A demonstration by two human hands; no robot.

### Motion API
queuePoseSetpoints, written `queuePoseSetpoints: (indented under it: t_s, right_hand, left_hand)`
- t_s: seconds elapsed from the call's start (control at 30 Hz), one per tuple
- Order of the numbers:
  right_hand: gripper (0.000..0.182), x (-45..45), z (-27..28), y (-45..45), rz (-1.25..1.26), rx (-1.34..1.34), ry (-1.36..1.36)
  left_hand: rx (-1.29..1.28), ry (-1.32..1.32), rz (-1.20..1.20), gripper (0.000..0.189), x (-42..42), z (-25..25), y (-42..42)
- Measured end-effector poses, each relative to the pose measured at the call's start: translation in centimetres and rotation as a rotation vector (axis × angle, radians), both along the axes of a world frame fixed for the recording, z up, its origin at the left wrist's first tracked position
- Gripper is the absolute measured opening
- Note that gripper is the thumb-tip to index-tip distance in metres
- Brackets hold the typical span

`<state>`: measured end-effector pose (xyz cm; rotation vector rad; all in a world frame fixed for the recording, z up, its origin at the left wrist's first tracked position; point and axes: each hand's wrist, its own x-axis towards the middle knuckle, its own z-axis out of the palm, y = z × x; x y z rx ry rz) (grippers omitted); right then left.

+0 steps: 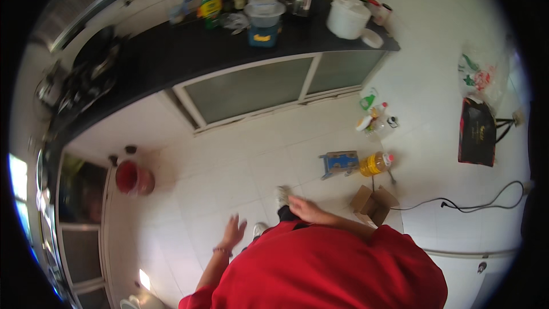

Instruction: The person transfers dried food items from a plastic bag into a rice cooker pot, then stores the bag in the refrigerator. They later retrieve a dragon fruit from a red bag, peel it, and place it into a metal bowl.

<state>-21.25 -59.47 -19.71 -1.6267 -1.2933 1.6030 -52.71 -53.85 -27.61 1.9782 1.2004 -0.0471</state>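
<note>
My left hand (233, 232) hangs over the white tiled floor (206, 197) with nothing in it. Its thumb stands apart from the fingers, and a beaded bracelet (222, 250) circles the wrist. In front of my dark trousers, my right hand (306, 210) is held low and also appears to hold nothing; its fingers are loosely extended and slightly blurred. One light shoe (283, 195) shows just beyond that hand. The other shoe (259, 229) is between the two hands, partly covered by my red shirt (317, 266).
A small blue stool (342, 162), a bottle of yellow oil (374, 164) and an open cardboard box (372, 204) are on the floor to the right. A red bucket (134, 178) stands left. Ahead, a black countertop (184, 56) carries bottles, a kettle (305, 1) and a white pot (348, 17).
</note>
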Motion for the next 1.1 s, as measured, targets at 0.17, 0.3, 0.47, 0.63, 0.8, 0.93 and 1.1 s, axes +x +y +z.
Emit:
queuePoseSetpoints:
  t_s: [0.17,0.3,0.47,0.63,0.8,0.93,1.1]
  right_hand:
    - [0.048,5.1,-8.0,3.8,0.549,-0.242,-0.247]
    - [0.05,6.8,-4.0,8.3,0.593,-0.346,-0.404]
    - [0.055,4.2,-14.1,10.3,0.663,-0.359,-0.466]
    - [0.051,4.3,-14.4,11.4,0.591,-0.469,-0.305]
    - [0.047,0.8,-11.1,8.8,0.213,-0.389,-0.483]
    - [0.04,-2.5,-9.8,5.1,0.149,-0.444,-0.51]
    - [0.042,-2.9,-8.3,2.8,0.029,-0.46,-0.553]
  left_hand:
    - [-0.35,0.041,0.315,0.056,0.3,-4.9,1.4]
    - [-0.403,-0.003,0.544,0.053,3.0,0.2,4.9]
    - [-0.367,-0.015,0.526,0.049,4.2,2.4,11.4]
    - [-0.369,-0.026,0.425,0.045,4.3,1.8,16.7]
    - [-0.362,-0.045,0.285,0.041,3.1,0.4,20.7]
    - [-0.356,-0.048,0.21,0.039,1.9,-0.2,22.0]
    - [-0.339,-0.02,0.133,0.035,1.6,-0.2,22.5]
